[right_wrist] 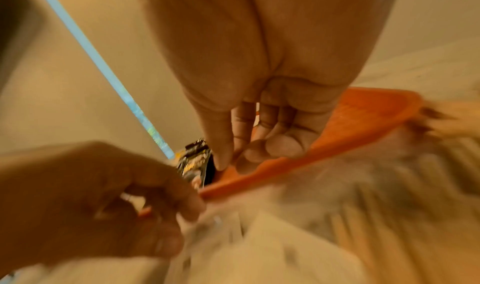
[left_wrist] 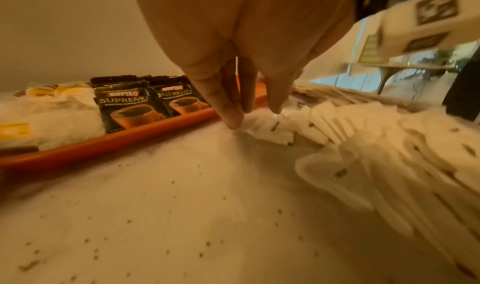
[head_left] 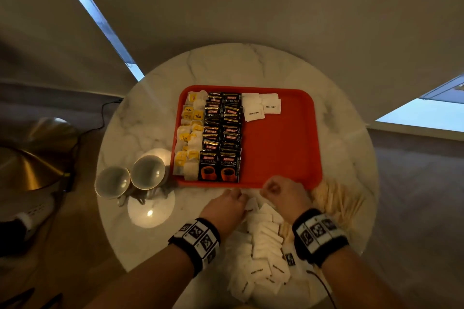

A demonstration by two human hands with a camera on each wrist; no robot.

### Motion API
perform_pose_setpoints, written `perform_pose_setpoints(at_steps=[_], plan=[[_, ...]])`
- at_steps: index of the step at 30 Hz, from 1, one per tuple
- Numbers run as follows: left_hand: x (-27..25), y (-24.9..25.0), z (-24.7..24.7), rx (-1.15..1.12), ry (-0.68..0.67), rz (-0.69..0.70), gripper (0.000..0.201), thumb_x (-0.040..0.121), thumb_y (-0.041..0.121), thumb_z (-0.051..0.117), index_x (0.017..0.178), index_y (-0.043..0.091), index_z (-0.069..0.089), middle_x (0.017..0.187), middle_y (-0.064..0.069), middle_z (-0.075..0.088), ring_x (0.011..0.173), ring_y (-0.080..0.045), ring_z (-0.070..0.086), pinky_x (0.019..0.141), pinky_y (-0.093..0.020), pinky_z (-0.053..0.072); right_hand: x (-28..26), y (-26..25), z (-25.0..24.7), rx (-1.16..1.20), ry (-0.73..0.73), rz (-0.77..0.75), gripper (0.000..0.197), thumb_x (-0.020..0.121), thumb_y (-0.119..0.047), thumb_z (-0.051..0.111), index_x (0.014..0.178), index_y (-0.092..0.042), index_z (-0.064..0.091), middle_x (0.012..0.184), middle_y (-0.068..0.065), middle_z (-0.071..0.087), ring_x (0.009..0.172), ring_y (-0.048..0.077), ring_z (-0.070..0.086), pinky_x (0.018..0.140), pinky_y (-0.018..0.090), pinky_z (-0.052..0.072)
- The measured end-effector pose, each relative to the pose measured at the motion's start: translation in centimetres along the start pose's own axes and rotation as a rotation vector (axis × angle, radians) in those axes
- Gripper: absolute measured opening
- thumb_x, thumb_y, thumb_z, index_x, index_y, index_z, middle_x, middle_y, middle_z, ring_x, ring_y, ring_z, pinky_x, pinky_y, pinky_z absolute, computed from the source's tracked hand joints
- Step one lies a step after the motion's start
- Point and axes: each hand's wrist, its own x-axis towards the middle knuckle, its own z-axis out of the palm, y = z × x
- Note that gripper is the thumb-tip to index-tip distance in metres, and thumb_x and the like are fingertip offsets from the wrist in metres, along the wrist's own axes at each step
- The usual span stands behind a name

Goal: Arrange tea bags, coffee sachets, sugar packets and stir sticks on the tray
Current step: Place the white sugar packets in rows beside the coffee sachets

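Observation:
A red tray (head_left: 317, 148) holds a column of tea bags (head_left: 189, 138), two columns of black coffee sachets (head_left: 222, 138) and a few white sugar packets (head_left: 261, 106) at its far middle. A heap of loose sugar packets (head_left: 266, 241) lies on the table in front of the tray, with wooden stir sticks (head_left: 336, 200) to its right. My left hand (head_left: 238, 194) reaches down at the heap's far end; its thumb and fingers (left_wrist: 231, 117) pinch a sugar packet (left_wrist: 262, 124). My right hand (head_left: 270, 189) hovers over the tray's front rim, fingers (right_wrist: 280, 146) curled into the palm with nothing seen in them.
Two empty cups (head_left: 148, 172) stand on the round marble table (head_left: 251, 65) left of the tray. A brass lamp shade (head_left: 25, 158) and a cable are beyond the table's left edge. The tray's right half shows bare red.

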Motion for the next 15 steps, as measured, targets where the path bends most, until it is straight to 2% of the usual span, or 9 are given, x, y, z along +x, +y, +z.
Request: perform_pose_setpoints(at_steps=[2, 5, 8, 10, 12, 15], plan=[[-0.2, 0.4, 0.7, 0.047, 0.002, -0.021, 0.044, 0.103, 0.019, 0.047, 0.146, 0.009, 0.040, 0.144, -0.013, 0.040, 0.131, -0.032, 0.042, 0.100, -0.042, 0.050, -1.4, 1.7, 1.1, -0.145, -0.036, 0.014, 0.013, 0.091, -0.032, 0.071, 0.099, -0.024, 0.066, 0.098, -0.011, 0.066, 0.089, 0.009, 0.063, 0.080, 0.024, 0.053], [-0.5, 1.1, 1.5, 0.090, 0.025, -0.044, 0.047, 0.102, 0.011, 0.045, 0.148, 0.006, 0.035, 0.147, -0.016, 0.035, 0.133, -0.032, 0.038, 0.100, -0.039, 0.049, -2.1, 3.5, 2.7, -0.419, -0.053, 0.005, 0.041, 0.090, -0.043, 0.069, 0.122, -0.021, 0.057, 0.121, -0.001, 0.057, 0.112, 0.018, 0.055, 0.095, 0.033, 0.047], [-0.5, 1.7, 1.8, -0.032, 0.021, -0.124, 0.051, 0.102, 0.012, 0.047, 0.150, 0.009, 0.031, 0.147, -0.013, 0.039, 0.134, -0.030, 0.039, 0.099, -0.040, 0.048, -2.4, 3.9, 3.8, -0.507, -0.027, -0.051, 0.042, 0.090, -0.045, 0.067, 0.123, -0.022, 0.054, 0.123, -0.001, 0.056, 0.118, 0.021, 0.052, 0.101, 0.035, 0.042], [-0.6, 1.7, 1.8, -0.126, 0.022, -0.170, 0.051, 0.101, 0.014, 0.050, 0.149, 0.012, 0.032, 0.145, -0.012, 0.043, 0.133, -0.029, 0.042, 0.100, -0.041, 0.048, -2.3, 3.9, 4.2, -0.498, -0.035, -0.057, 0.033, 0.090, -0.042, 0.067, 0.116, -0.024, 0.058, 0.114, -0.004, 0.059, 0.115, 0.021, 0.053, 0.098, 0.033, 0.042], [-0.8, 1.4, 1.9, -0.199, 0.014, -0.194, 0.050, 0.099, 0.015, 0.054, 0.146, 0.013, 0.036, 0.141, -0.012, 0.047, 0.129, -0.031, 0.047, 0.100, -0.041, 0.047, -2.2, 3.7, 4.3, -0.475, -0.093, -0.038, 0.025, 0.092, -0.039, 0.066, 0.112, -0.025, 0.062, 0.103, -0.005, 0.054, 0.112, 0.023, 0.055, 0.091, 0.031, 0.042], [-1.1, 0.4, 2.1, -0.357, 0.062, -0.237, 0.035, 0.098, 0.024, 0.060, 0.130, 0.016, 0.048, 0.128, -0.010, 0.056, 0.116, -0.031, 0.057, 0.095, -0.040, 0.049, -2.2, 3.4, 4.1, -0.400, -0.142, -0.035, 0.021, 0.093, -0.038, 0.064, 0.111, -0.028, 0.062, 0.098, -0.008, 0.054, 0.101, 0.019, 0.058, 0.081, 0.028, 0.042]])
